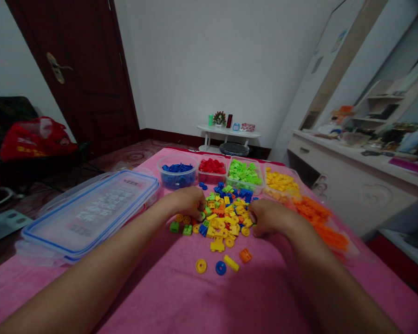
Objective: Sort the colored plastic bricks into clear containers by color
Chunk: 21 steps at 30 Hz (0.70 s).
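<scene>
A loose heap of toy building bricks (230,222), mostly yellow with some green, blue and orange, lies on the pink cloth. My left hand (191,202) is at the heap's left edge, its fingers curled down among the bricks. At the right edge is my right hand (263,217), fingers bent inward and closed. What either hand grips is hidden by the fingers. In front of the heap lie a yellow wheel (201,266), a blue wheel (220,267), a long yellow brick (231,263) and an orange brick (245,255).
Behind the heap stand clear tubs of blue pieces (177,169), red pieces (212,166), green pieces (244,172) and yellow pieces (282,182). Orange pieces (313,211) are at the right. A clear lid with a blue rim (94,211) lies at the left.
</scene>
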### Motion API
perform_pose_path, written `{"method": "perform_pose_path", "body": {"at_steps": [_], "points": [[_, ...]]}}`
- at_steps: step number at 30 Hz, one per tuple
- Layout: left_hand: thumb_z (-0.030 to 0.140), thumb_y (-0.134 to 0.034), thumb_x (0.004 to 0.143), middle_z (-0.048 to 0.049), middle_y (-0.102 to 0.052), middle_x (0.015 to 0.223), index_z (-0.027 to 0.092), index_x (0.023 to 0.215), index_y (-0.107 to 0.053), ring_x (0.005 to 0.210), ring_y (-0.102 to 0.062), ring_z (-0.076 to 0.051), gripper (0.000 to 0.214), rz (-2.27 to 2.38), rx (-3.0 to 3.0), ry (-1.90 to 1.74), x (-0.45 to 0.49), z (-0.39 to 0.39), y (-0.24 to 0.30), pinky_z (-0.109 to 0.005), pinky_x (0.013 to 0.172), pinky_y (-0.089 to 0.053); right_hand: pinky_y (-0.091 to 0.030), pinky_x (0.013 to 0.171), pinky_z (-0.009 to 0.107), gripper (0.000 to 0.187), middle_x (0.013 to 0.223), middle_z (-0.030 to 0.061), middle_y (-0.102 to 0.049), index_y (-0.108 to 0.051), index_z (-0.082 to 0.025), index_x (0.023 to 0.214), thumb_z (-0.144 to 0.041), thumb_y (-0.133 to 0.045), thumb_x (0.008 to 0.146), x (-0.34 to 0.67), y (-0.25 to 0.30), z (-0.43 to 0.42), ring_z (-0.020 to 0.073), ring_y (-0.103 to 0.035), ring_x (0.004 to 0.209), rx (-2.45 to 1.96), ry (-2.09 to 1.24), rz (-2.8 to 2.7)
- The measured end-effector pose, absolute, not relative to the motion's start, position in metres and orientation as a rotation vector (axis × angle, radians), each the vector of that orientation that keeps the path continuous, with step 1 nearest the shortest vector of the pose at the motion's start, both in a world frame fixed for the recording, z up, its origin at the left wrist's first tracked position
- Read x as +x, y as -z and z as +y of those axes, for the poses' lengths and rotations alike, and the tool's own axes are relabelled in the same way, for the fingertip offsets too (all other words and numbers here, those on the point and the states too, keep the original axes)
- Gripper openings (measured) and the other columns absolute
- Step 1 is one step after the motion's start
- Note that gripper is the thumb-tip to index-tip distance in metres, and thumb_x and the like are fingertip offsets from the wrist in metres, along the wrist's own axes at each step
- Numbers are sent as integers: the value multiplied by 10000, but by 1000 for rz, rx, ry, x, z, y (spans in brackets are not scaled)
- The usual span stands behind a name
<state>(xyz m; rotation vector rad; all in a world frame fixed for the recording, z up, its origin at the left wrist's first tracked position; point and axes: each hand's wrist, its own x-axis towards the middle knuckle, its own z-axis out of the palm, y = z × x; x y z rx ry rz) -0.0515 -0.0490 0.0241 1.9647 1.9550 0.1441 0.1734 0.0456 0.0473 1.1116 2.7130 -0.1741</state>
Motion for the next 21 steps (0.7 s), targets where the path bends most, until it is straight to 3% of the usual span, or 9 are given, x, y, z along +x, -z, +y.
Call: {"method": "perform_pose_path", "body": {"at_steps": [6, 10, 14, 18, 21], "points": [[215, -675, 600, 9, -641, 581, 171, 647, -697, 512, -510, -89, 68, 1799, 1855, -315, -60, -50, -28, -172, 467, -315, -299, 493, 232, 104, 646, 8, -612, -647, -204, 678, -162, -595, 599, 171, -56, 48, 133, -525, 581, 1045, 234, 2962], [260, -632, 657, 6, -606, 562, 136, 671, -687, 492, -481, -81, 137, 1822, 1865, -563, -52, -48, -33, -180, 453, -297, -303, 512, 221, 177, 647, 0, -601, -670, -182, 811, -194, -546, 685, 148, -52, 33, 110, -493, 563, 986, 505, 3240], [356, -589, 718, 13, -558, 526, 114, 678, -676, 459, -454, -71, 260, 1743, 1805, -759, -43, -45, -35, -180, 430, -287, -342, 553, 219, 369, 770, 11, -644, -635, -187, 1055, -221, -603, 689, 129, -35, 21, 121, -520, 624, 814, 791, 3421], [424, -583, 733, 8, -566, 520, 116, 653, -647, 446, -484, -73, 324, 1673, 1593, -956, -38, -40, -25, -178, 441, -357, -393, 606, 234, 288, 871, 39, -680, -674, -182, 983, -241, -604, 711, 125, -23, 23, 138, -565, 692, 804, 948, 3459], [422, -588, 743, 2, -578, 527, 117, 655, -616, 451, -519, -75, 318, 1602, 1422, -1081, -32, -37, -17, -178, 461, -408, -391, 572, 232, 240, 817, 43, -686, -702, -166, 898, -271, -597, 709, 125, -22, 27, 144, -570, 666, 939, 918, 3457]]}}
